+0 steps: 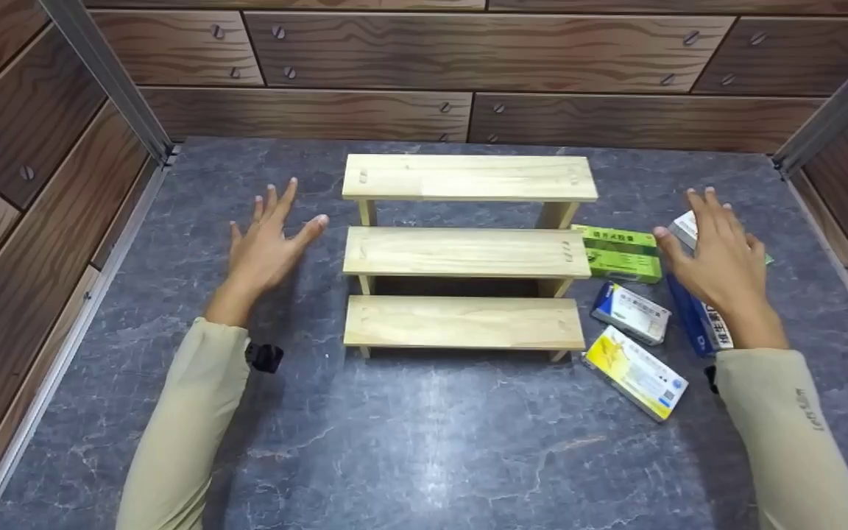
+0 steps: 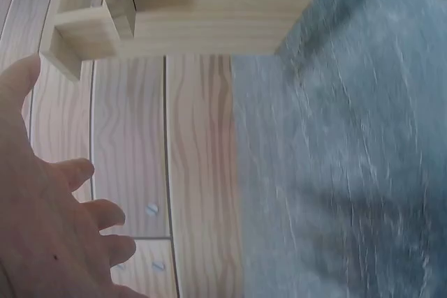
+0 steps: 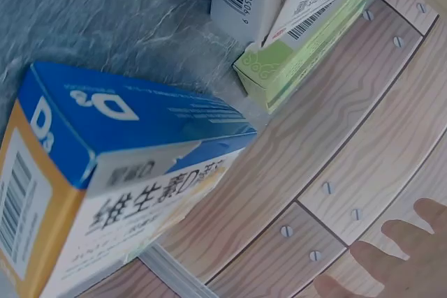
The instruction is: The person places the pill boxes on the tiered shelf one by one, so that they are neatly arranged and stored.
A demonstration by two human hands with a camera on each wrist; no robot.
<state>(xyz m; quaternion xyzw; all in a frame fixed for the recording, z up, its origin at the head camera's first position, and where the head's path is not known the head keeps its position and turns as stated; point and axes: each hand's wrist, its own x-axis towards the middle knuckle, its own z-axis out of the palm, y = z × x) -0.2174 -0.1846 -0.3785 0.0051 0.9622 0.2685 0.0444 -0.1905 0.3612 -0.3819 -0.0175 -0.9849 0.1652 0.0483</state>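
A three-step wooden shelf (image 1: 464,254) stands mid-table. To its left my left hand (image 1: 266,250) hovers with spread fingers, touching nothing; the left wrist view shows that hand beside the shelf's side (image 2: 202,29). My right hand (image 1: 726,258) is held over medicine boxes right of the shelf, its fingers extended and holding nothing. Below it lies a blue-and-white vitamin D box (image 1: 696,316), partly hidden by the hand and large in the right wrist view (image 3: 140,151). A white box (image 1: 685,227) shows behind the fingers.
Beside the shelf lie a green box (image 1: 623,254), a blue-and-white box (image 1: 631,313) and a yellow-and-white box (image 1: 637,372). Wood-patterned walls (image 1: 490,55) with metal corner posts (image 1: 111,73) enclose the dark marbled tabletop (image 1: 424,442).
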